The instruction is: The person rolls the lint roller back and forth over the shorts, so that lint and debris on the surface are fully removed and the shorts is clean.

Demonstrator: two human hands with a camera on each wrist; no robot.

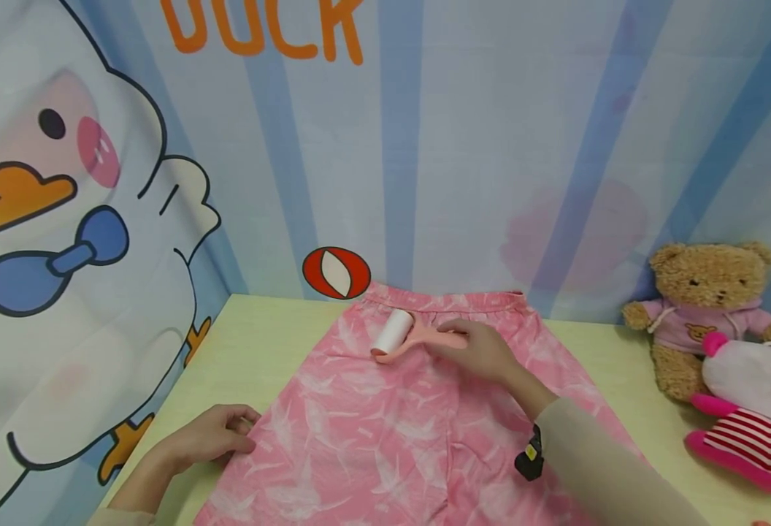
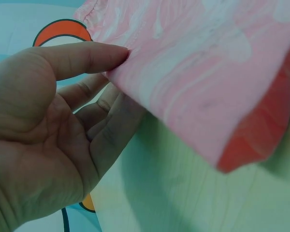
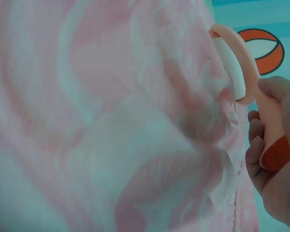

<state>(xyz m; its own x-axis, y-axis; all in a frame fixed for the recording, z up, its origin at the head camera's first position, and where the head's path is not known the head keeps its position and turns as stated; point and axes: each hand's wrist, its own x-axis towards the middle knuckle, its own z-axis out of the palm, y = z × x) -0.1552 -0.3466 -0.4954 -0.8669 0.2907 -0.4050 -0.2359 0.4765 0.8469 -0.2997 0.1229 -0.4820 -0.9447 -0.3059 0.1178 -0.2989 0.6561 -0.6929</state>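
A: From the head camera, what does the person have on the pale yellow counter [image 1: 261, 343]?

B: A pink and white tie-dye cloth garment [image 1: 385, 438] lies flat there. The right hand [image 1: 480, 351] holds the pink plastic lint roller with a white roll [image 1: 401, 336], and the roll sits on the garment near its top edge. The left hand [image 1: 211, 437] is at the garment's left edge. A brown teddy bear in a pink hoodie [image 1: 704, 314] and a pink and white stuffed toy [image 1: 747, 409] sit far off on the right side of the counter.

A: And the left wrist camera?

B: The thumb and fingers of the left hand [image 2: 53, 140] pinch the garment's edge [image 2: 198, 77]. That grip is narrow, with cloth in it.

A: The right wrist camera?

B: The right hand [image 3: 275, 169] has its fingers curled around the roller's handle [image 3: 266, 106]. The roll touches the garment [image 3: 111, 121].
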